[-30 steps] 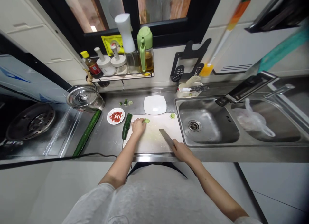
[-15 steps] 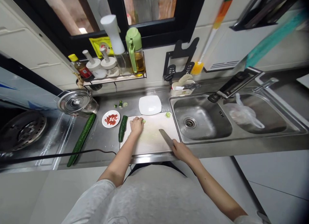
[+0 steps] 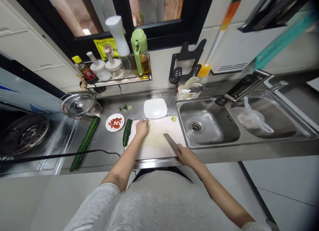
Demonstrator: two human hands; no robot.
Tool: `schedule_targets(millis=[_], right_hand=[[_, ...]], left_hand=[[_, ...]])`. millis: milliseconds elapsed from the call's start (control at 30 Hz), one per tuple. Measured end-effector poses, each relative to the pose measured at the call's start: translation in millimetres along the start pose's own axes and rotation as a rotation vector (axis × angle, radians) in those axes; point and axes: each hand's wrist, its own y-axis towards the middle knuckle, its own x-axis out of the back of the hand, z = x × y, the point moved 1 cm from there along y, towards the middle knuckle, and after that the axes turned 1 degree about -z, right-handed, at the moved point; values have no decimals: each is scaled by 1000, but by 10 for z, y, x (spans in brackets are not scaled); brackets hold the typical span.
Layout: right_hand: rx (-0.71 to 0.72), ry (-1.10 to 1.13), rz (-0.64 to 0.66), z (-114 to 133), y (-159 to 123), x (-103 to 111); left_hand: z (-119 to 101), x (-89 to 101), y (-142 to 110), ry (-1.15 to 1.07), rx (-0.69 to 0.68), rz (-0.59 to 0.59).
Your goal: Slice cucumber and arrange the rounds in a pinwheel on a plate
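My left hand (image 3: 142, 128) is at the left part of the white cutting board (image 3: 159, 148), fingers curled over a small piece of cucumber (image 3: 149, 125) whose pale green end peeks out at the right. Gripped by its handle in my right hand (image 3: 185, 154) is a kitchen knife (image 3: 170, 142), its blade lying low over the board and pointing away to the left, apart from the cucumber. A few cucumber slices (image 3: 173, 118) sit at the board's far right corner. Along the left edge of the board lies a thick cut length of cucumber (image 3: 127, 132).
Behind the board is a white square plate (image 3: 155, 108). Left of it stand a small plate of chopped red pieces (image 3: 115, 122), cucumber ends (image 3: 125, 107), a whole long cucumber (image 3: 84, 144) and a lidded steel pot (image 3: 81, 105). A double sink (image 3: 209, 123) borders the board's right. A black cord (image 3: 62, 155) crosses the counter.
Both hands stay almost where they were, the left on the cucumber piece and the right on the knife. The whole view has shifted very slightly.
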Motion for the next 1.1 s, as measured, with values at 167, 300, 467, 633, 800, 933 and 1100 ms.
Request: schedule_targets(millis=[167,300,467,633,800,933,1100], right_hand=[[-9,-2,-5,-11,-6,-17],[-21,-9,-5,-10,-25,-7],[2,-14,-12,-25,-12,-21],[2,-48,-25,-7,-11,-4],[29,-69,-10,148,-46,73],[88,-81,34,381,-72,136],[172,-151,59,663,-29,127]], left_hand=[[27,9,-15,33,-106,-9],[29,22,-49,11,-115,-36],[19,65,-37,-127,-52,-45],[151,28,-136,-432,85,51],[309,-95,-425,-533,101,211],[367,-141,-581,-459,80,249],[468,-134,-629,-382,32,195]])
